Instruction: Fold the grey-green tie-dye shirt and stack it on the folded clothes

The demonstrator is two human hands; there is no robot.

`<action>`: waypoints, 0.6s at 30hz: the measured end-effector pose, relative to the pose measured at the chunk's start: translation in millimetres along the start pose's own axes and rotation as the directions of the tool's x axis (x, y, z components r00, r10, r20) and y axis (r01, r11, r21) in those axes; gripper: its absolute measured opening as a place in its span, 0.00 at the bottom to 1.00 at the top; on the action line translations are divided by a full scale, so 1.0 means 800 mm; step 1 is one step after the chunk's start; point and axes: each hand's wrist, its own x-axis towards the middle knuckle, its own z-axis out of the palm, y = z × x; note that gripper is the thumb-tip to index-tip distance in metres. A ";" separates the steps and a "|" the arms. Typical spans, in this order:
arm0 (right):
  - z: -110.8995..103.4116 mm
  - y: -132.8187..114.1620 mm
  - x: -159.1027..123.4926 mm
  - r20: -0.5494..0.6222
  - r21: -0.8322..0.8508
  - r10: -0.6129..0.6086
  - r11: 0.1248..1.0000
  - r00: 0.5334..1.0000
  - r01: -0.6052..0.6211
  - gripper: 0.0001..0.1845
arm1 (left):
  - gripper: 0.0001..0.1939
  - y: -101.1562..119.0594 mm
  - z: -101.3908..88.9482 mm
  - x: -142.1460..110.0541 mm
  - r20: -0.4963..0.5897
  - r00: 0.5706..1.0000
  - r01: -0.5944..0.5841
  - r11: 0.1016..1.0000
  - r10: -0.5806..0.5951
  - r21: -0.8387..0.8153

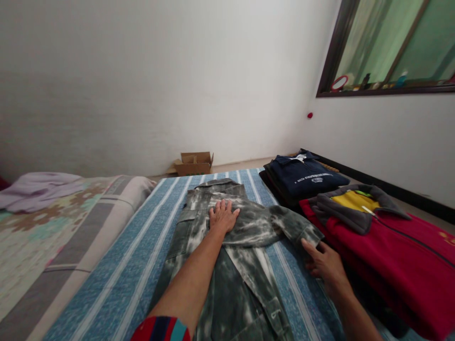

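A grey-green tie-dye jacket point(192, 222) lies on the blue striped bedspread point(124, 251), partly folded, with one sleeve point(252, 220) laid across it toward the right. My left hand point(223, 218) rests flat on the jacket's upper part, fingers spread. At the right, my right hand point(325, 265) pinches the sleeve's cuff point(313, 234) between thumb and fingers. The other sleeve point(263, 279) runs down along the jacket's front toward its buttoned cuff. The jacket's lower end passes out of the picture.
Folded clothes are stacked on the right: a navy top point(309, 175) at the back and a red jacket point(398, 251) with a grey collar nearer. A cardboard box point(194, 163) stands by the wall. To the left is another bed point(71, 227) with a lilac cloth point(42, 189).
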 end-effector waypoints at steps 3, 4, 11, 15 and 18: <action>0.005 -0.001 0.001 -0.072 -0.169 -0.170 0.973 0.983 0.156 0.27 | 0.34 0.001 -0.003 -0.002 0.000 1.000 -0.004 1.000 0.005 -0.010; 0.006 -0.002 0.001 -0.092 -0.251 -0.239 0.945 0.967 0.210 0.26 | 0.34 0.002 -0.004 -0.003 0.004 1.000 -0.004 1.000 0.004 -0.013; 0.003 -0.030 -0.013 -0.048 -0.218 -0.475 0.863 0.879 0.455 0.24 | 0.34 0.003 -0.006 -0.004 0.021 1.000 0.001 1.000 -0.001 -0.002; -0.016 -0.073 -0.021 -0.156 -0.187 -0.505 0.859 0.849 0.477 0.24 | 0.35 0.002 -0.003 -0.003 0.026 1.000 0.008 1.000 -0.008 0.003; -0.035 -0.102 -0.018 -0.168 -0.239 -0.556 0.824 0.814 0.514 0.23 | 0.34 0.002 -0.002 -0.003 0.014 1.000 0.005 1.000 -0.005 0.008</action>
